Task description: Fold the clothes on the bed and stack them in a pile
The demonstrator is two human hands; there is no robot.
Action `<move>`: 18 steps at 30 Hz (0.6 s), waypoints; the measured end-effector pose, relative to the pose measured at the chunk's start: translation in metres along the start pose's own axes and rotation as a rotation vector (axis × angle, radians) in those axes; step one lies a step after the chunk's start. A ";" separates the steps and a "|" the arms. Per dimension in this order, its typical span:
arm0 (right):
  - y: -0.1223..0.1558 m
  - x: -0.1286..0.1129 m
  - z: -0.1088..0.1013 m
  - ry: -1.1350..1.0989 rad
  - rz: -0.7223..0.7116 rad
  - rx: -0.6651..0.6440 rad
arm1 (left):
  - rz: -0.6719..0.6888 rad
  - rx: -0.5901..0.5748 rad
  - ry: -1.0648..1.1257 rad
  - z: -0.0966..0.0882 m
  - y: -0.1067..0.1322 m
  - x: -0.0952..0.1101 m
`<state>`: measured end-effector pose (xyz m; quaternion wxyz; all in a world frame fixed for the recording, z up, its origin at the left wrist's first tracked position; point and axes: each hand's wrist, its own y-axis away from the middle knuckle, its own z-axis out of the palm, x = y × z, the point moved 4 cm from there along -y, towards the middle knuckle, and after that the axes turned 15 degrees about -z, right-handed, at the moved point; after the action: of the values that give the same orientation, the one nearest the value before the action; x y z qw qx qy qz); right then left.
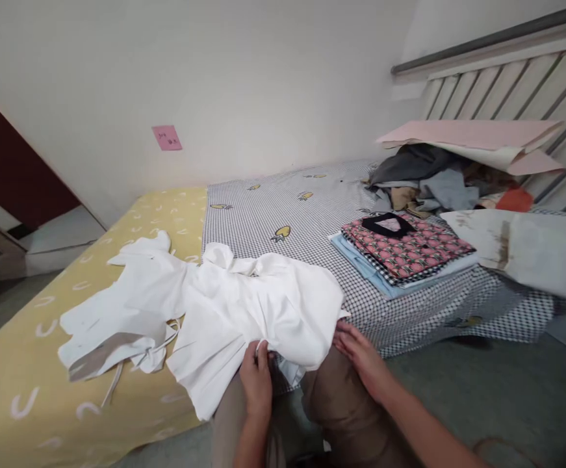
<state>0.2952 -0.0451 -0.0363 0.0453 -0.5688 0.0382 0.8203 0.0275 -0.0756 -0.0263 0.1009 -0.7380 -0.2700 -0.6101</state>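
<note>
A white gathered garment (283, 299) lies across the front edge of the bed and partly over the knees. My left hand (257, 377) pinches its near edge, thumb and fingers closed on the cloth. At the garment's right end is my right hand (358, 354), its fingers stretched out and a little apart beside the cloth, close above the right knee. On the left, more white cloth (131, 299) with thin ties is spread on the yellow sheet; I cannot tell whether it belongs to the same garment.
Folded clothes, a pink patterned one (419, 250) on top, are stacked on the checked sheet (263, 214). Behind them sits a heap of mixed clothes (409, 175) under a pink board (472, 133). A stained white bag (531, 250) lies at right. The yellow sheet (14, 364) covers the left side.
</note>
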 end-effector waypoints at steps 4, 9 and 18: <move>0.024 0.003 -0.015 0.167 0.010 -0.044 | -0.155 -0.225 0.299 0.006 0.004 -0.001; 0.018 -0.006 0.000 0.178 0.053 -0.169 | -0.354 -0.455 0.713 0.011 0.008 -0.002; 0.008 -0.040 0.027 0.041 0.016 -0.179 | -0.543 -0.401 1.166 0.003 0.004 0.006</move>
<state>0.2834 -0.0516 0.0101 -0.0130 -0.5871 -0.0299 0.8089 0.0332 -0.0760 -0.0203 -0.0659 -0.1984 -0.2287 -0.9508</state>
